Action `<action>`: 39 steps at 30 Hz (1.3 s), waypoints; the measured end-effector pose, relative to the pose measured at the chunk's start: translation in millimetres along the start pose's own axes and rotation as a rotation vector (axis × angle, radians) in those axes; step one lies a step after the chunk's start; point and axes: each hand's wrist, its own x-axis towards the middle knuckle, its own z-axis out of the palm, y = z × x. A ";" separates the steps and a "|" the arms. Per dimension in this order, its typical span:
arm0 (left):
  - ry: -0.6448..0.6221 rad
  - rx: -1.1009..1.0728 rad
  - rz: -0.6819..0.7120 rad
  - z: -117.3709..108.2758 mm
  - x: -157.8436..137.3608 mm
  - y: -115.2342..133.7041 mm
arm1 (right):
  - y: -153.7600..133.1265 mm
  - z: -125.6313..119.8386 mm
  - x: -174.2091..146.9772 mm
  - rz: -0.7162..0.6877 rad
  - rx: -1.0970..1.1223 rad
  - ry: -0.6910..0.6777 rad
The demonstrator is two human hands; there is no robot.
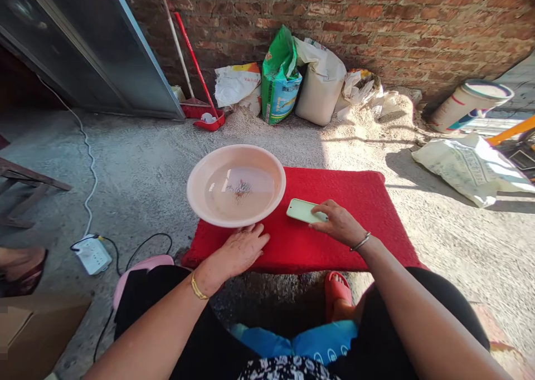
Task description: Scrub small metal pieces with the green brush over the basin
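Red cloth (351, 193) lies beneath my loosely spread left hand (242, 249) beside the pink basin (198, 188), while my right hand (343, 224) covers the green phone (298, 209)'s end, grip unclear from here.

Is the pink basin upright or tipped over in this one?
Upright: the basin stands with its wide opening facing up, its inside showing, just beyond the left hand.

Smooth plastic basin (197, 200), fuzzy cloth (349, 188), rough bricks (376, 15)
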 end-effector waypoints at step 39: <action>0.001 -0.029 -0.010 6.4 -0.9 -1.5 | 26.0 -13.6 12.8 0.060 0.034 0.183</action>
